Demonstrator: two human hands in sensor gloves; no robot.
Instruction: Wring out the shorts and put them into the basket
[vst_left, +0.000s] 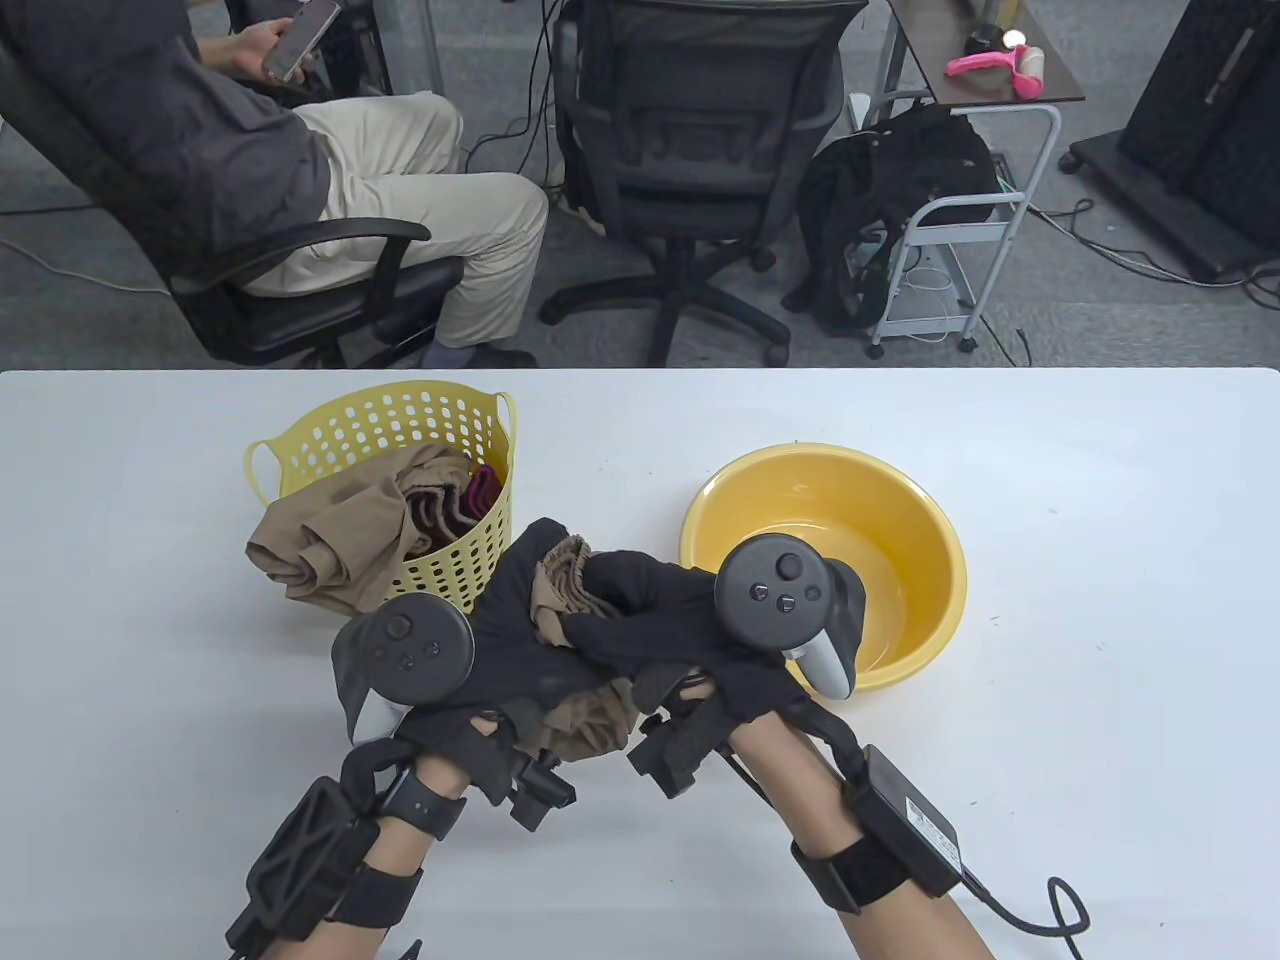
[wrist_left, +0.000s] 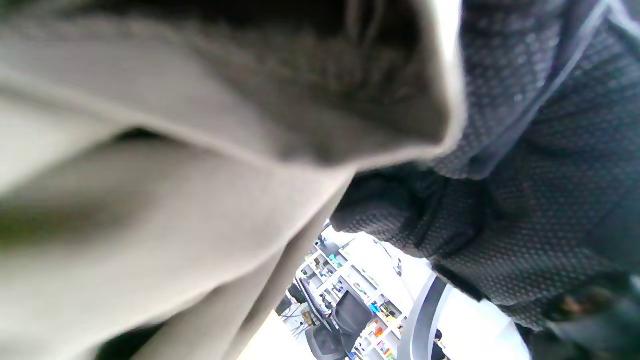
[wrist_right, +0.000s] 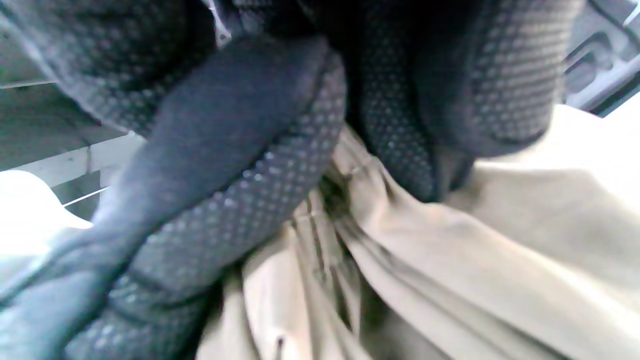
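Note:
Tan shorts (vst_left: 572, 593) are bunched between both gloved hands above the table, just in front of the yellow basket (vst_left: 330, 430). My left hand (vst_left: 510, 610) grips the bundle from the left, fingers curled round the cloth. My right hand (vst_left: 625, 610) grips it from the right, and the two hands overlap. A fold of the shorts hangs below the palms. In the left wrist view the tan cloth (wrist_left: 150, 210) fills the frame beside glove fabric. The right wrist view shows curled fingers (wrist_right: 240, 175) closed on the pale cloth (wrist_right: 475, 250).
The perforated basket holds other clothes, and a tan garment (vst_left: 330, 540) hangs over its front rim. A yellow basin (vst_left: 900, 520) stands to the right on the white table (vst_left: 1100, 700). Beyond the far edge sit a person on a chair (vst_left: 300, 200) and an office chair (vst_left: 700, 150).

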